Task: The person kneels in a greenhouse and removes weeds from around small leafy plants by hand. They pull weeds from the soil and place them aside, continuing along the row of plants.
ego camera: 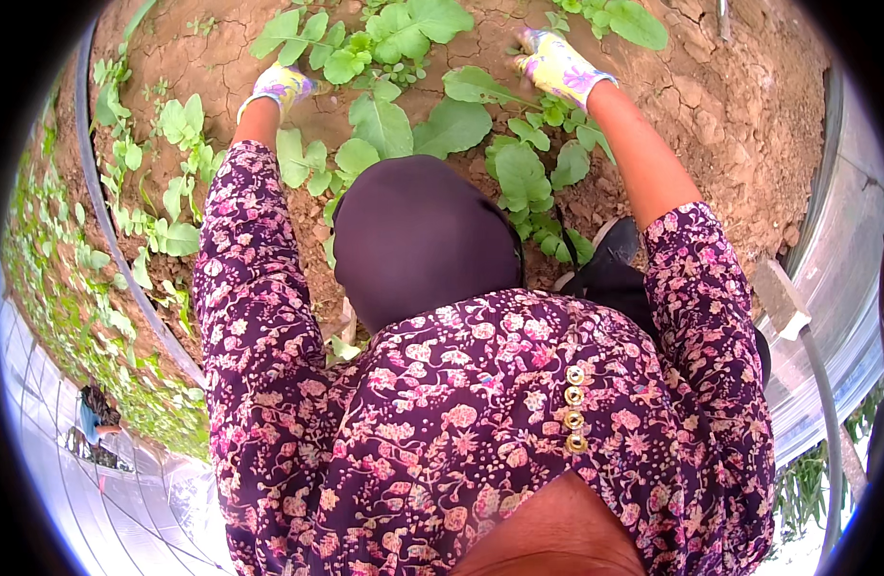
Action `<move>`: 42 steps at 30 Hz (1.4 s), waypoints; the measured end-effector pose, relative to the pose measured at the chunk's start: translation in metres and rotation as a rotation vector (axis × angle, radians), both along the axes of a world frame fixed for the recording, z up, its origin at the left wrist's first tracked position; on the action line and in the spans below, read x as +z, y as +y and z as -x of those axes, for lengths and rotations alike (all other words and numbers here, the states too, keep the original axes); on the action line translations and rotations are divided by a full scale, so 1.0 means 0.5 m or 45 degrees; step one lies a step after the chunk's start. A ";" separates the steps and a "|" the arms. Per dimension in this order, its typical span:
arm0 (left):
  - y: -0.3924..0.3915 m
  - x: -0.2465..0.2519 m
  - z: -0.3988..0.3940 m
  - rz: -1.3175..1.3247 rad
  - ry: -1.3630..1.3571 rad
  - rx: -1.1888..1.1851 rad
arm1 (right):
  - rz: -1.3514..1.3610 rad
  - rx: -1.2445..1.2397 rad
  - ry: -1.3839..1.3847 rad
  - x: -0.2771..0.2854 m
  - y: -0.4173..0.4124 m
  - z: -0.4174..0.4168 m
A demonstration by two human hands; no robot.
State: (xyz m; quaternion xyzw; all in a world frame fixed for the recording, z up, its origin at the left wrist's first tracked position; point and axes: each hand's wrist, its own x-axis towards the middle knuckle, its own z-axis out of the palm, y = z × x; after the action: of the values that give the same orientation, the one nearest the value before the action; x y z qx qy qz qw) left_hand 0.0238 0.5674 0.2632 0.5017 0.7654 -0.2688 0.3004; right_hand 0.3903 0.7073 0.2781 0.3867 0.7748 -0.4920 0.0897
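Note:
My left hand (282,85), in a yellow glove with a purple floral pattern, is low over the cracked soil (229,54) at upper left, beside leafy green plants (381,126). Its fingers point inward and are partly hidden and blurred. My right hand (557,66), in a matching glove, is at the soil at upper right, between a broad-leaved plant (521,176) and another leafy plant (633,23) above. Small bits of green show by its blurred, soil-coloured fingertips. Whether either hand grips anything cannot be made out.
My dark-covered knee (427,237) and a shoe (618,241) are close to the plants. A dark hose (100,194) curves along the left, with rows of plants beyond. Plastic sheeting (838,288) and a grey pipe (823,389) line the right. Another person (93,417) is far off at lower left.

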 end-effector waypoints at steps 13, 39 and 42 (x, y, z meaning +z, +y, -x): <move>0.011 -0.010 -0.007 0.001 -0.005 0.091 | -0.260 0.367 -0.724 0.014 -0.018 -0.036; -0.017 0.002 -0.142 -0.573 0.585 0.613 | -0.337 -0.274 -0.574 0.078 0.066 0.064; 0.009 0.023 -0.151 -0.679 0.650 0.617 | -0.392 -0.544 -0.497 0.074 0.099 0.019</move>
State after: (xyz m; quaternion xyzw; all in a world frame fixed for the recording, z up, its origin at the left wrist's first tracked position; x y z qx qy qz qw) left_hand 0.0995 0.5719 0.2747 0.2851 0.9532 -0.0989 0.0161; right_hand 0.3810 0.7568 0.3152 0.6366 0.7095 -0.2936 0.0717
